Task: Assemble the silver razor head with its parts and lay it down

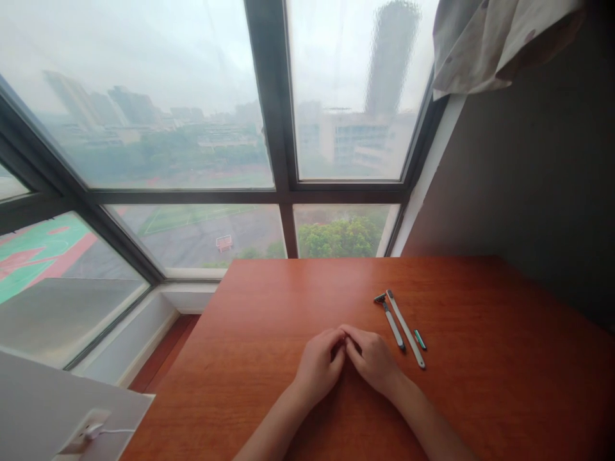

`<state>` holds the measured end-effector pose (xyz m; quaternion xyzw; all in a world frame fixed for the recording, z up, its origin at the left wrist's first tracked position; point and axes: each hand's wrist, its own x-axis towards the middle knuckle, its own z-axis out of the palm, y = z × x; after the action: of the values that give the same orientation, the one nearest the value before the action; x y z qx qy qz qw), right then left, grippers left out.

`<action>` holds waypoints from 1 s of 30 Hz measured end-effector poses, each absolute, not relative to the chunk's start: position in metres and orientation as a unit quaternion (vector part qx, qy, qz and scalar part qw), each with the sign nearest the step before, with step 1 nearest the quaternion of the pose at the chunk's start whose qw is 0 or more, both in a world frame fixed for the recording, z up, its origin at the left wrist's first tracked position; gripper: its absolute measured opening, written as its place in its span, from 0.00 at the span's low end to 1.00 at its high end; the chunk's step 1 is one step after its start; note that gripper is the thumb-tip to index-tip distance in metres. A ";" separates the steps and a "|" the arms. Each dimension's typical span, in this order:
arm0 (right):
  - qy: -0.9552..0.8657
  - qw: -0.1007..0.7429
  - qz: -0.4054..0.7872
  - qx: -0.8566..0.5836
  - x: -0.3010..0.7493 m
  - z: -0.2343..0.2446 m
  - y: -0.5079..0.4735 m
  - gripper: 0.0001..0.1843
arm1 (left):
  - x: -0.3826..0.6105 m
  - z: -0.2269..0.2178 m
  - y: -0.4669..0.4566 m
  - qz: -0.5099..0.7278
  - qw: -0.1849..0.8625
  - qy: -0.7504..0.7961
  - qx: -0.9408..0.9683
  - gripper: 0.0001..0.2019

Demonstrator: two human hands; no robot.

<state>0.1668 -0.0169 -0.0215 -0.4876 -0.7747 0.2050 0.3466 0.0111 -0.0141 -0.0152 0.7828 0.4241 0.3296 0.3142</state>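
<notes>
My left hand [320,360] and my right hand [372,358] rest on the brown wooden table [298,288], their fingertips meeting in the middle. Both are closed, fingers curled and together, and I see no object in either. Just beyond my right hand lies a razor [394,328] with a grey handle and dark head, the head pointing away from me. Alongside it, slightly to the right, is a light grey toothbrush [406,330] with dark bristles at its far end. A short green-and-dark cylinder, perhaps a battery [419,339], lies right of the toothbrush. Neither hand touches these things.
Large windows [281,195] with dark frames stand behind the table. A grey wall [485,179] rises at the right, with a pale cloth [480,51] hanging above. At lower left, a plug with a white cord sits in a wall socket [89,432].
</notes>
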 end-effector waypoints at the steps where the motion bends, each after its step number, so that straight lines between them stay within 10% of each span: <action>1: -0.775 0.348 0.206 -0.486 0.167 -0.021 -0.017 0.14 | 0.011 -0.015 -0.015 0.330 0.312 0.425 0.783 0.09; 30: -0.775 0.307 0.185 -0.520 0.164 -0.019 -0.021 0.14 | 0.013 -0.015 -0.011 0.336 0.306 0.424 0.783 0.11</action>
<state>0.1641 -0.0212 -0.0193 -0.5204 -0.7751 0.1849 0.3070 0.0129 -0.0106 -0.0154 0.7833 0.4243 0.3360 0.3058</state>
